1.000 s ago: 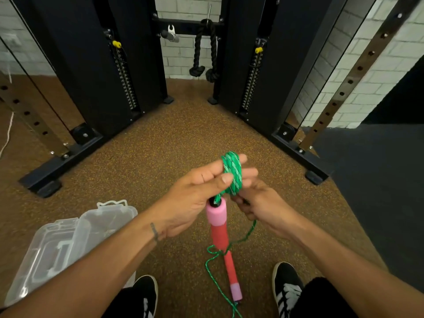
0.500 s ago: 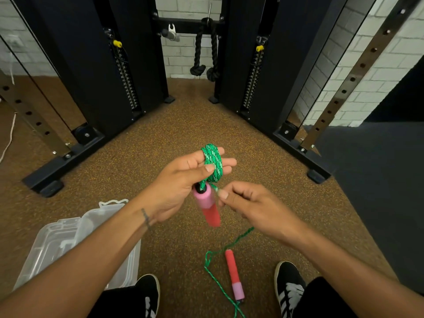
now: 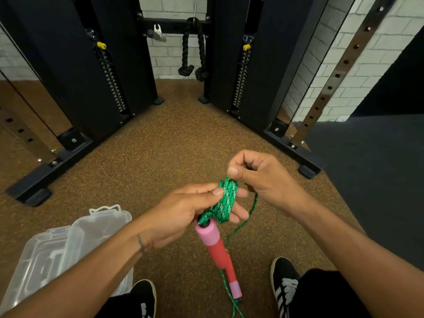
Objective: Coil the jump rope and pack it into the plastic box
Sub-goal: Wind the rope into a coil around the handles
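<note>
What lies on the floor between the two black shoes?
In the head view, between the left shoe and the right shoe lie the second handle and loose green rope on brown floor.

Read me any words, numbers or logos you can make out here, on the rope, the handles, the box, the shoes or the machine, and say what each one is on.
No text here can be read.
Green braided jump rope: light marks repeat along it, too blurred to tell if they are letters.
Black weight stacks: plates may be numbered, too small to read.
Black shoes: white stripes only.
Clear plastic box and pink and red foam handles: no lettering visible.
</note>
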The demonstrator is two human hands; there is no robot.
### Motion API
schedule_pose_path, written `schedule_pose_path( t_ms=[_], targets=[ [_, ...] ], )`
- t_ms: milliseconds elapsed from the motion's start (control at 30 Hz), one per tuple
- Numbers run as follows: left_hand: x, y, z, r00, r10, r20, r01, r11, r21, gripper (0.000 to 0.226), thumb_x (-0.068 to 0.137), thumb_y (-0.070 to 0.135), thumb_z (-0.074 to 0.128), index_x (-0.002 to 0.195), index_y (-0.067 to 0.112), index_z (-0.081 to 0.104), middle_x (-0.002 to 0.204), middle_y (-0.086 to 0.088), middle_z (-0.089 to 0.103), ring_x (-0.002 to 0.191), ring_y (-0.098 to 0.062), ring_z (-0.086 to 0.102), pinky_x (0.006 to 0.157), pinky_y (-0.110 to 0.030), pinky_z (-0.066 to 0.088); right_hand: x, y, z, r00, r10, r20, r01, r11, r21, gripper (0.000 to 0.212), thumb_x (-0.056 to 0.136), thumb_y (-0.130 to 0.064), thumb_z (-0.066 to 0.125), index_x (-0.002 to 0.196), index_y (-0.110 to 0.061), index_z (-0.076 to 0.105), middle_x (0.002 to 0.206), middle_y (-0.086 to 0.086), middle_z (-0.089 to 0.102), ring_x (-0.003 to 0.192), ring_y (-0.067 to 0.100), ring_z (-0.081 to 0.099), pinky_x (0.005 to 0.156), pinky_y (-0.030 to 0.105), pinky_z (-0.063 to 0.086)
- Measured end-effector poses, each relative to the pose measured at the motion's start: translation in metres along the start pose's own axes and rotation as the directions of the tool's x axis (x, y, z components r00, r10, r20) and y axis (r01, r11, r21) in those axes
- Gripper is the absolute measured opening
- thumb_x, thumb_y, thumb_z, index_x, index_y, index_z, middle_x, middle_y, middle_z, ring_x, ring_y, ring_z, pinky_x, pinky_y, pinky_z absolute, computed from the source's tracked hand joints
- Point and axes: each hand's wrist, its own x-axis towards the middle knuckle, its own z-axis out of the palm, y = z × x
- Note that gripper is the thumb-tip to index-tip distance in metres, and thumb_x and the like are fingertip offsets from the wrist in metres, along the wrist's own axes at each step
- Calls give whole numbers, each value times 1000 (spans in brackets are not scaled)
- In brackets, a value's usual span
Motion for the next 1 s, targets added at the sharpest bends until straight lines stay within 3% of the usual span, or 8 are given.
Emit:
schedule_pose_path(
  t_ms=[100,200,367,467,533,600,833,1000],
  targets=[
    [1,1,-2,1000,29,10,-29,999,-38,36,93,25,47,118,11,69,106,-17,75,95,-21,71,87,-26,52,1,10,6,994,101,29,-103,988,115,26,87,-39,59,83,-13,65,64,-5,58,61,10,48,59,24,39],
    [2,4,-5,991,96,-96,-110,982,-151,38,91,23,50,122,7,66,112,-19,73,100,-23,71,98,-37,47,0,19,15,972,211,102,-228,952,203,26,101,-26,47,102,-9,66,65,-5,59,61,10,47,60,28,39],
    [4,14,-13,959,194,-207,-232,956,-180,39,95,16,46,132,13,57,126,-9,69,115,-17,66,100,-30,46,-5,24,29,926,336,174,-354,932,81,20,104,-23,45,105,-19,64,70,-3,58,57,7,50,57,25,41],
    [6,16,-20,946,224,-234,-254,961,-105,45,93,10,46,137,15,50,131,-3,67,124,-15,61,103,-27,48,-7,23,35,932,299,207,-268,949,-163,19,103,-25,47,104,-18,65,70,-8,59,59,10,51,55,24,42],
    [7,14,-23,943,217,-251,-232,972,-34,45,97,4,45,140,17,46,132,0,66,125,-13,60,94,-24,53,-8,17,35,948,246,204,-199,954,-225,17,101,-31,51,101,-24,67,67,-11,58,57,7,50,54,22,40],
    [8,11,-24,939,208,-273,-213,977,14,44,99,1,42,140,17,46,130,1,67,123,-12,61,90,-24,55,-10,12,30,957,207,204,-159,960,-231,19,99,-36,54,103,-28,71,63,-13,56,56,5,49,53,20,39],
    [8,7,-24,966,106,-235,-82,990,112,40,99,-1,42,137,11,51,125,-4,70,121,-15,63,106,-31,46,-11,12,27,980,156,121,-139,980,-144,17,93,-33,63,81,-25,71,56,-18,55,51,4,41,51,21,31],
    [11,6,-25,964,90,-252,-62,991,117,40,98,-3,44,133,11,56,123,-5,71,118,-13,63,102,-25,46,-9,12,25,986,143,84,-139,989,-46,18,92,-32,63,77,-25,70,55,-11,48,48,6,36,46,22,27]
  ],
)
